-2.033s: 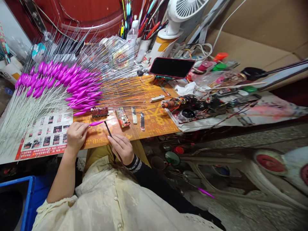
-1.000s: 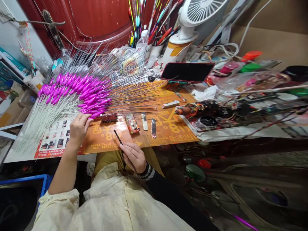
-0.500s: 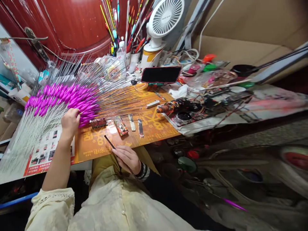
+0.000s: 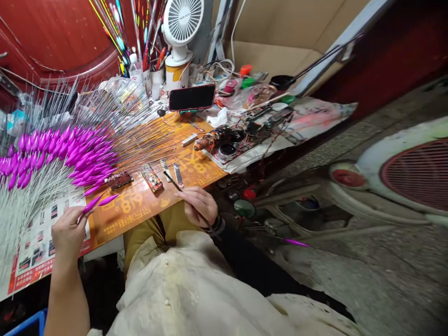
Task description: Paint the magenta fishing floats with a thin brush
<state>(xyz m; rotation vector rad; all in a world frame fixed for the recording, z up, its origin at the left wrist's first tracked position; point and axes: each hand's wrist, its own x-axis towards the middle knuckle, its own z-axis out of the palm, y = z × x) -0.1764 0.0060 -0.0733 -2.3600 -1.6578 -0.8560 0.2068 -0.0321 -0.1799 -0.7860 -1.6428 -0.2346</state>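
My left hand [image 4: 70,228] is closed on a purple float [image 4: 91,204] at the table's front left; a second purple float [image 4: 108,200] lies against or beside it, and I cannot tell whether the hand holds both. Behind the hand spreads a large fan of purple floats [image 4: 86,156] with thin dark and pale stems. Near the front edge, my right hand [image 4: 200,205] is closed round a thin black brush [image 4: 172,181], its tip pointing up and left. Two small paint-stained blocks [image 4: 121,181] [image 4: 152,179] and narrow strips [image 4: 178,175] lie between the hands on the orange tabletop.
A phone [image 4: 192,98] stands before a white fan [image 4: 184,18] and cups of coloured floats. To the right are a dark stained bundle [image 4: 213,137], a black dish [image 4: 227,149] and cluttered paper. Another purple float [image 4: 296,242] shows low at the right, beyond the table.
My left hand has drawn back from the pile toward the front edge, now with purple float at its fingertips. My right hand still holds the brush. The view has turned right.
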